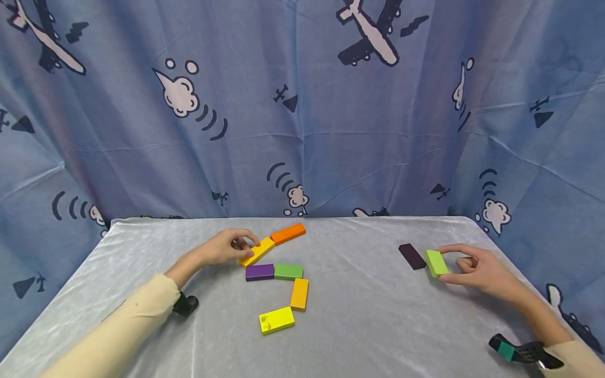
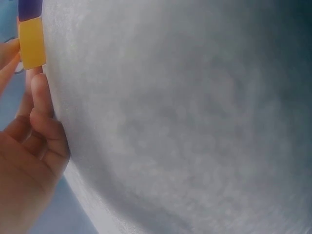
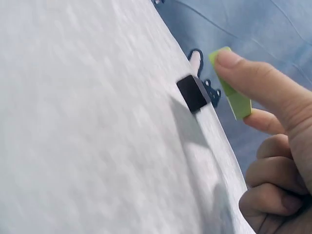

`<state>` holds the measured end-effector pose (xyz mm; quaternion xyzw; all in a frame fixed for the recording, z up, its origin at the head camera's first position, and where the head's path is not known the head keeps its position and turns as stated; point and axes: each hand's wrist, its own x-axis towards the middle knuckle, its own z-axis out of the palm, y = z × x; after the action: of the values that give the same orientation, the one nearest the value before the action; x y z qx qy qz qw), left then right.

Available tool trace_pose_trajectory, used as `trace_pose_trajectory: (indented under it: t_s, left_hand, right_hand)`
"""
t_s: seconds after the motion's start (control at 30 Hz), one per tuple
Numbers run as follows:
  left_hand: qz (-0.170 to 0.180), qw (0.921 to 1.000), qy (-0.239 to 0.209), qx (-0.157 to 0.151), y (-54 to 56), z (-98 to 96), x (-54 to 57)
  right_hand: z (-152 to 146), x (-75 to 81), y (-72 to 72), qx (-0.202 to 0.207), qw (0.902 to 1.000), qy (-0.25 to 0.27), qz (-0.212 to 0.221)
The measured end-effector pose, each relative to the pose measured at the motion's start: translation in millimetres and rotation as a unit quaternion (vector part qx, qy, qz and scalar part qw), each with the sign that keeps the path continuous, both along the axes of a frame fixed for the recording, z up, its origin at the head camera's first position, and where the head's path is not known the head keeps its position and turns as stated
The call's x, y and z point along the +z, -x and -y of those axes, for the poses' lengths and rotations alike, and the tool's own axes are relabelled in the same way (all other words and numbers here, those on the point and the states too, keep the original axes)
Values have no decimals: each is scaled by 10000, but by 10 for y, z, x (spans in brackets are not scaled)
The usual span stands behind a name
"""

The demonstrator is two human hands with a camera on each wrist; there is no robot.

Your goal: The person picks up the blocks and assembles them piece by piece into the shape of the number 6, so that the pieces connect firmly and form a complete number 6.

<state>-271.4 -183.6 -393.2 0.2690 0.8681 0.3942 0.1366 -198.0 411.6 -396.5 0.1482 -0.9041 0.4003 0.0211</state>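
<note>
My left hand (image 1: 229, 247) pinches a yellow-orange block (image 1: 259, 251) between thumb and fingers at its near-left end. That block's far end meets an orange block (image 1: 288, 233). In the left wrist view the pinched yellow block (image 2: 32, 44) shows at the upper left, with a purple block (image 2: 30, 9) above it in the frame. Over on the right, my right hand (image 1: 484, 270) pinches a lime-green block (image 1: 436, 263) by its two ends, thumb on one and index finger on the other. A dark block (image 1: 412, 256) lies just left of it on the cloth.
Below the left hand's block, a purple block (image 1: 259, 272) lies end to end with a green block (image 1: 288, 271). A second yellow-orange block (image 1: 299, 294) and a bright yellow block (image 1: 277, 320) continue toward the front. Grey cloth (image 1: 359, 315) covers the table; a blue curtain (image 1: 302, 105) hangs behind.
</note>
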Motion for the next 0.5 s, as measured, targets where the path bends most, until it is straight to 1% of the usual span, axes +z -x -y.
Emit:
trace_pose_trajectory:
  t_s: [0.1,0.3,0.5]
  left_hand:
    - [23,10000,-11,-11,-6,0,0]
    - [29,10000,-54,-9,7,3,-4]
    - [-4,10000,16,38,4,-5,-1]
  right_hand:
    - [83,8,-27,-52,10000,40,17]
    - [252,34,-68,-207,9997,-55,-143]
    - [421,75,-104,-231,9997,-26,-107]
